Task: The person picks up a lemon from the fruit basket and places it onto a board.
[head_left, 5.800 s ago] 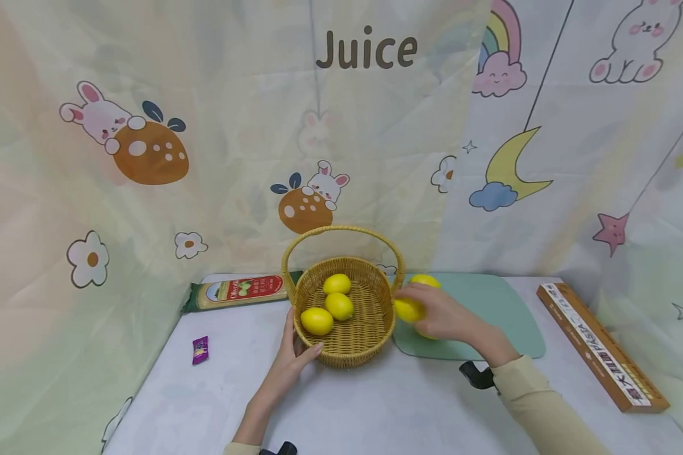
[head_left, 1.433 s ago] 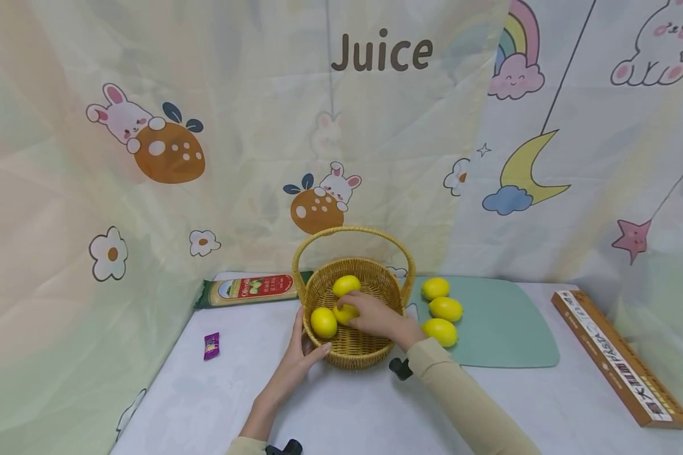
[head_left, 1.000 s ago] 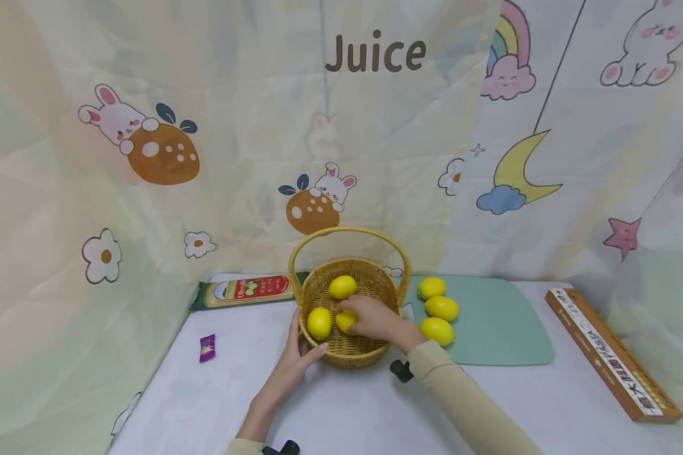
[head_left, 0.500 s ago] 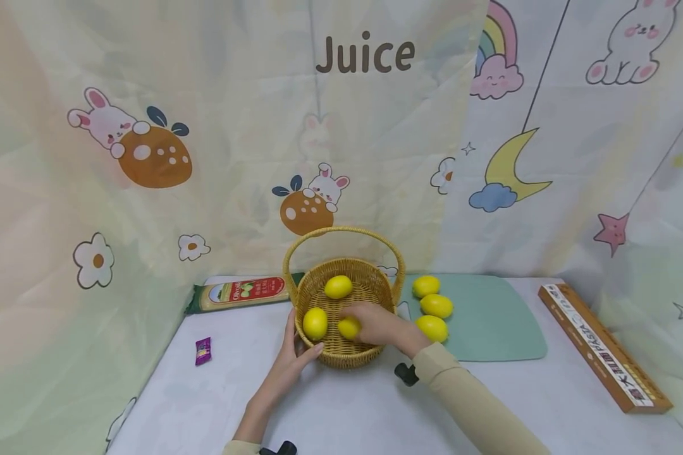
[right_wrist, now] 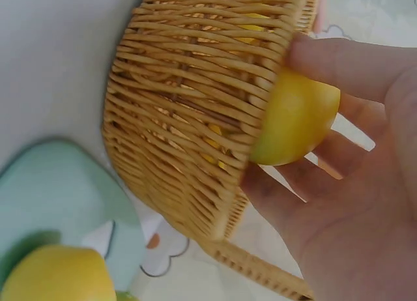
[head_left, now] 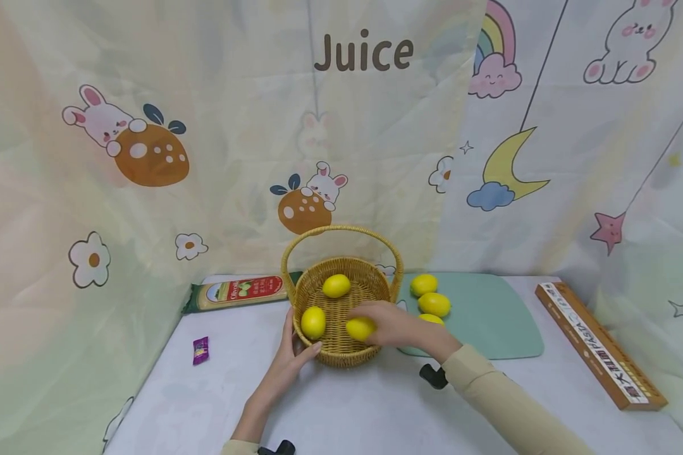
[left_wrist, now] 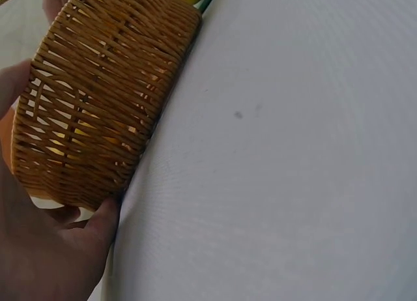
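A wicker basket (head_left: 347, 360) with a tall handle stands mid-table. My left hand (head_left: 287, 361) grips its left side; the left wrist view shows fingers against the wicker wall (left_wrist: 104, 99). Over the basket's right half, my right hand (head_left: 395, 325) holds a yellow lemon (head_left: 360, 329) between thumb and fingers. Seen from the right wrist, that lemon (right_wrist: 296, 118) is level with the rim. Inside the basket lie a back lemon (head_left: 336, 286) and a left lemon (head_left: 313, 323). Three more lemons (head_left: 434, 304) rest in a line on the green board, the nearest partly hidden by my right hand.
The green cutting board (head_left: 501, 322) lies right of the basket. Behind it to the left is a pasta packet (head_left: 245, 291). A small purple wrapped sweet (head_left: 201, 350) lies at left, and a long brown pasta box (head_left: 600, 347) at far right. A printed curtain (head_left: 227, 139) hangs behind.
My right hand was at the board with a lemon earlier, then reached into the basket. The middle lemon has since moved rightward in its grasp. The left hand stays on the basket.
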Motion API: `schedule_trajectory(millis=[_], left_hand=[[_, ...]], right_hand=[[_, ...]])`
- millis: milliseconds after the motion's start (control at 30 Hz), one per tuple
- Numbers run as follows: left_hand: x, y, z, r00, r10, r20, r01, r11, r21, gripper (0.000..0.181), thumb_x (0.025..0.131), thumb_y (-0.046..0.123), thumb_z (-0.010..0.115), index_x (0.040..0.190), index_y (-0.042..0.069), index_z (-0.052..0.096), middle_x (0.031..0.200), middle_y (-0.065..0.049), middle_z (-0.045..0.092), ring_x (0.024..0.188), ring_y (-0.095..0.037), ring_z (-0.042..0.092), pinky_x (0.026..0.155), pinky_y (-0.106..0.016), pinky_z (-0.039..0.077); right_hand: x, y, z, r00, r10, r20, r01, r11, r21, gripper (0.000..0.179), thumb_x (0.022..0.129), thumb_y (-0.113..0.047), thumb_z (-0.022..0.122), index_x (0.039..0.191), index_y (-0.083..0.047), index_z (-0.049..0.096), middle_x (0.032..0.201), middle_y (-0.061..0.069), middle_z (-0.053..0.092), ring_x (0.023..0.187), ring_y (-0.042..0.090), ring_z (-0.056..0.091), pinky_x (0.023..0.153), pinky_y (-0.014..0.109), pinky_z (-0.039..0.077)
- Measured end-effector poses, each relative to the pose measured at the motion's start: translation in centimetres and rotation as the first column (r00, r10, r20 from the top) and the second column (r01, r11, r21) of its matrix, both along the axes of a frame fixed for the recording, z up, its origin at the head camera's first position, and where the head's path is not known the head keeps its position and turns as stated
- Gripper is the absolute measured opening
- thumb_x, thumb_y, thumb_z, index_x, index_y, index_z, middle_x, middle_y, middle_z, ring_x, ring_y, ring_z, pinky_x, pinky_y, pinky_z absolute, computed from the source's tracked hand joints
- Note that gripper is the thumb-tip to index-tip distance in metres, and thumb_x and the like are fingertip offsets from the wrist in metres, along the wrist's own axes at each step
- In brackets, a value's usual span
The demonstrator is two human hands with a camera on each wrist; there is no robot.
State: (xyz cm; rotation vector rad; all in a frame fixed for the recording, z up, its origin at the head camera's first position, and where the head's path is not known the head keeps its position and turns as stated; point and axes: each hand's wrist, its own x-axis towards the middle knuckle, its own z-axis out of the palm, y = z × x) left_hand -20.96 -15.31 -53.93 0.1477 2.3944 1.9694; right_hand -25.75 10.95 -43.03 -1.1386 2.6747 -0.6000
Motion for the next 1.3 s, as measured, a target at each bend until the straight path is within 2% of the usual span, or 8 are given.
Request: schedule_trajectory(millis=[200,367,600,800,967,1167,1300], left_hand=[[0.0,0.0,-0.1,1.000,0.003,-0.002,-0.003,1.000,-0.003,0.098,0.093,0.035,0.068,0.156,0.045,-0.007,0.169,0.002,-0.005,0.156,-0.032,0.010,0.124,-0.050,0.025],[0.1,0.0,0.0,1.000,0.002,-0.001,-0.002,1.000,0.005,0.098,0.094,0.034,0.068,0.156,0.045,-0.007,0.169,0.002,-0.006,0.156,-0.033,0.010,0.124,-0.051,0.023],[0.1,0.0,-0.1,1.000,0.006,0.004,-0.006,1.000,0.007,0.098,0.094,0.034,0.068,0.155,0.047,-0.007,0.169,0.001,-0.006,0.156,-0.033,0.010,0.124,-0.050,0.024],[0.1,0.0,-0.2,1.000,0.008,0.004,-0.008,1.000,0.002,0.098,0.094,0.035,0.068,0.156,0.047,-0.007,0.169,0.001,-0.005,0.156,-0.033,0.010,0.124,-0.051,0.023],[0.1,-0.1,-0.3,1.000,0.004,-0.002,-0.004,1.000,0.006,0.099,0.093,0.035,0.068,0.157,0.043,-0.007,0.169,-0.001,-0.003,0.156,-0.031,0.012,0.125,-0.050,0.021],[0.0,-0.2,-0.4,1.000,0.010,0.006,-0.010,1.000,0.005,0.098,0.093,0.036,0.068,0.156,0.046,-0.007,0.169,0.000,-0.003,0.156,-0.031,0.012,0.125,-0.051,0.021],[-0.1,-0.1,-0.4,1.000,0.007,0.009,-0.007,1.000,-0.001,0.098,0.093,0.037,0.067,0.156,0.046,-0.007,0.169,0.001,-0.004,0.156,-0.031,0.010,0.125,-0.052,0.020]], right_hand=[[1.1,1.3,1.7,1.000,0.003,0.009,-0.003,1.000,-0.024,0.056,0.084,-0.005,0.069,0.137,-0.021,0.059,0.141,-0.001,0.059,0.128,0.021,0.055,0.100,0.041,0.054],[1.3,2.5,2.4,0.999,-0.030,-0.036,0.029,0.999,-0.027,0.056,0.082,-0.004,0.070,0.135,-0.020,0.061,0.136,-0.001,0.061,0.121,0.018,0.058,0.098,0.039,0.054],[0.9,4.9,2.6,0.992,-0.057,-0.115,0.056,0.998,-0.013,0.054,0.082,-0.001,0.069,0.132,-0.019,0.063,0.133,-0.001,0.063,0.122,0.021,0.059,0.101,0.042,0.053],[0.0,7.5,2.5,0.988,-0.097,-0.124,0.097,0.995,-0.001,0.051,0.083,-0.002,0.071,0.130,-0.019,0.064,0.130,0.000,0.064,0.119,0.023,0.059,0.098,0.045,0.053],[-1.3,10.0,2.5,0.982,-0.157,-0.101,0.156,0.988,-0.012,0.051,0.081,0.002,0.072,0.130,-0.010,0.064,0.128,0.007,0.065,0.115,0.028,0.059,0.097,0.049,0.054],[-3.1,12.7,1.9,0.966,-0.246,-0.076,0.246,0.969,-0.014,0.051,0.083,-0.001,0.070,0.133,-0.004,0.060,0.136,0.015,0.061,0.126,0.039,0.055,0.107,0.058,0.046],[-4.0,14.3,1.1,0.954,-0.290,-0.077,0.287,0.957,-0.049,0.052,0.082,0.003,0.068,0.133,0.000,0.059,0.137,0.020,0.059,0.127,0.042,0.053,0.108,0.061,0.044]])
